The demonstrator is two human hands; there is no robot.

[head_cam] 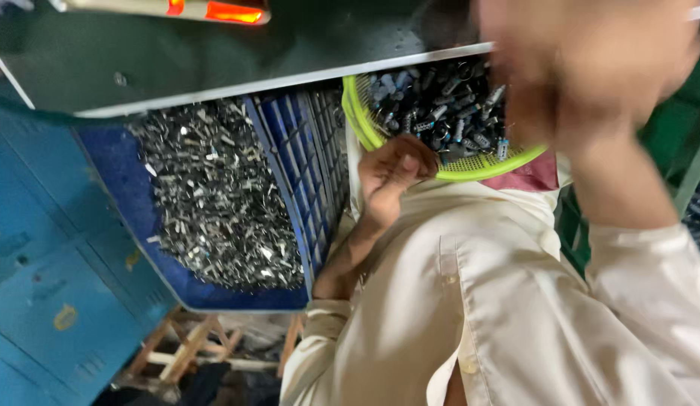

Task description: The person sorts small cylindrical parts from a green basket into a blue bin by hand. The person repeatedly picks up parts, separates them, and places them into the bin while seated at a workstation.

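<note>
A lime-green plastic basket [481, 167] sits against my white shirt and holds several small dark metal parts [440, 105]. My left hand [395, 171] is curled closed on the basket's near rim, with the bare forearm running down to a rolled sleeve. Over the right side of the basket my right hand [583, 68] is raised close to the camera. It is heavily blurred, so its fingers and anything in them cannot be made out.
A blue plastic crate [290, 150] to the left is full of small shiny metal pieces [215, 195]. A dark machine panel [215, 60] with an orange light [233, 12] overhangs it. A blue cabinet [42, 278] stands at the left, and wooden framing [192, 342] shows below.
</note>
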